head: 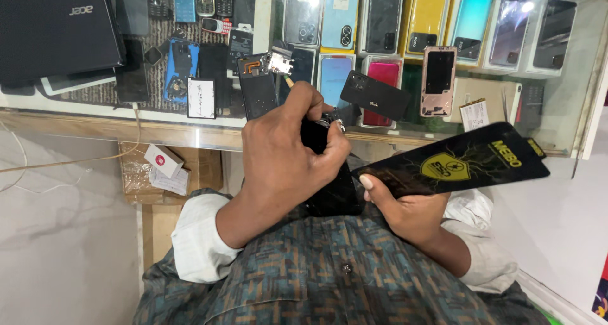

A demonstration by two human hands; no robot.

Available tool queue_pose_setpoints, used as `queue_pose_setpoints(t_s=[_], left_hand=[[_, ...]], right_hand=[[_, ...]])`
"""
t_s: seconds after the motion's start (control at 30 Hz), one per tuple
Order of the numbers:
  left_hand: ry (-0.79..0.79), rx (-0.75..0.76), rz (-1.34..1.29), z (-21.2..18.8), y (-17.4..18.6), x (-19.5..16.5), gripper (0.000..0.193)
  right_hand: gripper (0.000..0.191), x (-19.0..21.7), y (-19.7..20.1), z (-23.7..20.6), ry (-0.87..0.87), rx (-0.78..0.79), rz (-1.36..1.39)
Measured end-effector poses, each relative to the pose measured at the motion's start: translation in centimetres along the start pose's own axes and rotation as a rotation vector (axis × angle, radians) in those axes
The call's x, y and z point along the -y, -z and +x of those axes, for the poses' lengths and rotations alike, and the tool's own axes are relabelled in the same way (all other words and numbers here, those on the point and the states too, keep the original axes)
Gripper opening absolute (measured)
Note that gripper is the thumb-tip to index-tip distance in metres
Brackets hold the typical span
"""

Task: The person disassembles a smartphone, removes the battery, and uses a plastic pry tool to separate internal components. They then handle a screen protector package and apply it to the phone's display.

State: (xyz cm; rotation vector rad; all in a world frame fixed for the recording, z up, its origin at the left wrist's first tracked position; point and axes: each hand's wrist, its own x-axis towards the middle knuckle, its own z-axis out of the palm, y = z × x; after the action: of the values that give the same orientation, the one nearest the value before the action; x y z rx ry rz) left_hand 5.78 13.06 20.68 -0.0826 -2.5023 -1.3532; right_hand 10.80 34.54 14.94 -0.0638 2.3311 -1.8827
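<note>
Head view looks straight down at my two hands, held close together at the centre of the frame above a patterned shirt (329, 287). My left hand (285, 167) is curled tight around a black phone (335, 192), fingers wrapped over its upper end and the thumb side pressed against it; most of the phone is hidden under the hand, so I cannot tell which face is up. My right hand (411, 211) sits just right of it, lower centre, pinching the near end of a flat black packet (456, 163) with a yellow shield emblem between thumb and fingers. The packet slants up toward the right of the frame, and its near end touches or overlaps the phone's edge.

Across the top of the frame runs a glass bench (190, 119) with phones and phone boxes laid under and on it. A loose black back cover (375, 95) and a pink phone frame (438, 81) lie at upper centre right, well apart from my hands. A closed black laptop (54, 31) sits at upper left. A small white box (163, 160) rests on a cardboard carton (206, 167) at left, below the bench.
</note>
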Motion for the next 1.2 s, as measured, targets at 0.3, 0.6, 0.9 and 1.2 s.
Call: queue_pose_setpoints(t_s=[0.3,0.6,0.9,1.2], left_hand=[[-0.02,0.019,-0.023,-0.3,0.2,-0.1,0.026],[-0.014,0.007,-0.064,-0.5,0.9,-0.3,0.024],[0.194,0.06,-0.157,-0.6,1.7,0.1,0.023],[0.17,0.058,-0.149,-1.0,1.4,0.0,0.021]], right_hand=[[0.005,0.8,-0.8,0.2,0.051,-0.002,-0.08],[0.009,1.2,-0.6,0.5,0.204,0.13,-0.279],[0.01,0.7,0.6,-0.2,0.019,0.294,-0.057],[0.008,1.3,1.2,-0.7,-0.175,0.317,0.025]])
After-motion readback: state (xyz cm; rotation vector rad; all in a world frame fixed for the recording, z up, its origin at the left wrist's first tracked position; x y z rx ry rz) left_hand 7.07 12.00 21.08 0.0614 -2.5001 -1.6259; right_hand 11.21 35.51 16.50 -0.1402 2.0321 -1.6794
